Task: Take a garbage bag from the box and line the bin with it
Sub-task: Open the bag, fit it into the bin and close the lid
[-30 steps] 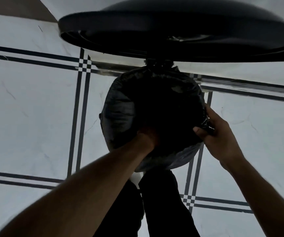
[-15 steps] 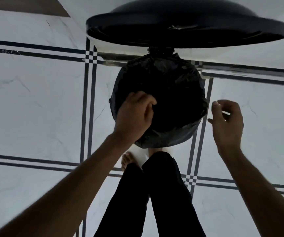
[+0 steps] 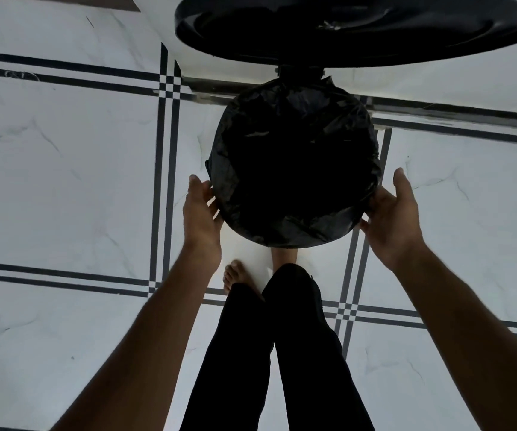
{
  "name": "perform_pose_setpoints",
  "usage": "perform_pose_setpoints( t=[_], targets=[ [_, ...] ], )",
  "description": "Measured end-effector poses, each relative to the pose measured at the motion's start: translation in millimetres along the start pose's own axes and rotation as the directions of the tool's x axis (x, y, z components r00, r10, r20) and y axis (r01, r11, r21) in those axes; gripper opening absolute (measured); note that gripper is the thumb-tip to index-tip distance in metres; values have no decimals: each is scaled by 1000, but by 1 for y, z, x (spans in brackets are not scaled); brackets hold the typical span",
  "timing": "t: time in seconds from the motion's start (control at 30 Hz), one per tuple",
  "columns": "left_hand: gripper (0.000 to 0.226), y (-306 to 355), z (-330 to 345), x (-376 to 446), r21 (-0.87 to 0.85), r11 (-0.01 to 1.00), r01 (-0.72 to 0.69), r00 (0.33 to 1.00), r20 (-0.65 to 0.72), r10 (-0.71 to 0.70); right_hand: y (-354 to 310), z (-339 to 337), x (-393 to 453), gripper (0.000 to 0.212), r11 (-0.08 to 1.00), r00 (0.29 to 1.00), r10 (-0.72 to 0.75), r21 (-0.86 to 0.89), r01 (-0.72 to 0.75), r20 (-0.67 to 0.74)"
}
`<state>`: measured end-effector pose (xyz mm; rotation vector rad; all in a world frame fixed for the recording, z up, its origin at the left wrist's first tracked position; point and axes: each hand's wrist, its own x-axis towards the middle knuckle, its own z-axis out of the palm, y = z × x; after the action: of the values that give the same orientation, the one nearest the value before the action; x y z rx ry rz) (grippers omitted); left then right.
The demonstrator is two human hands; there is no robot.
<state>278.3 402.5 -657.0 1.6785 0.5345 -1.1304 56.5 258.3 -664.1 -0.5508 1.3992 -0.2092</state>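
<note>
Garbage bag point(image 3: 294, 169) over bin rim, between open left hand point(image 3: 201, 216) and right hand point(image 3: 391, 219).

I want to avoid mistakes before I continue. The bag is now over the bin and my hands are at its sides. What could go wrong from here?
1. The garbage bag looks wrinkled and loose at the rim; it may slip inside.
2. The raised lid could drop onto the left hand or right hand.
3. Pressing on both sides might tip the bin.
</note>
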Motion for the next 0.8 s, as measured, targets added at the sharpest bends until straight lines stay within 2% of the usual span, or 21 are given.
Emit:
perform_pose_setpoints(
  t=[0.13, 0.27, 0.33, 0.4, 0.5, 0.57, 0.6, 0.7, 0.8],
  targets=[
    [66, -1, -2, 6, 45, 999, 19, 993, 113, -23, 6, 3, -3, 63, 985, 1000, 20, 171, -22, 12],
    [73, 0, -7, 11, -33, 997, 70, 979, 195, -62, 10, 6, -2, 73, 953, 999, 34, 301, -39, 21],
    [75, 0, -10, 12, -69, 993, 91, 974, 214, -74, 10, 6, -1, 69, 945, 999, 51, 322, -49, 4],
    [71, -2, -12, 11, -68, 995, 68, 982, 180, -55, 9, 6, 2, 60, 953, 995, 77, 298, -53, -69],
    [48, -7, -17, 4, -3, 1000, -20, 1000, 3, 20, 7, 7, 1, 38, 981, 954, 107, 187, -55, -281],
    [36, -13, -20, -2, 10, 1000, 7, 996, -84, -6, 7, 8, -4, 28, 989, 917, 102, 140, -51, -385],
    [36, -17, -21, -4, 9, 999, 42, 996, -75, -41, 9, 8, -6, 27, 989, 913, 109, 131, -62, -392],
    [47, -28, -16, -6, 16, 990, 143, 990, 7, -143, 12, 10, -13, 37, 974, 951, 175, 185, -129, -257],
    [51, -30, -7, -4, -81, 977, 197, 980, 23, -196, 13, 11, -10, 51, 955, 959, 208, 254, -156, -194]
  ],
)
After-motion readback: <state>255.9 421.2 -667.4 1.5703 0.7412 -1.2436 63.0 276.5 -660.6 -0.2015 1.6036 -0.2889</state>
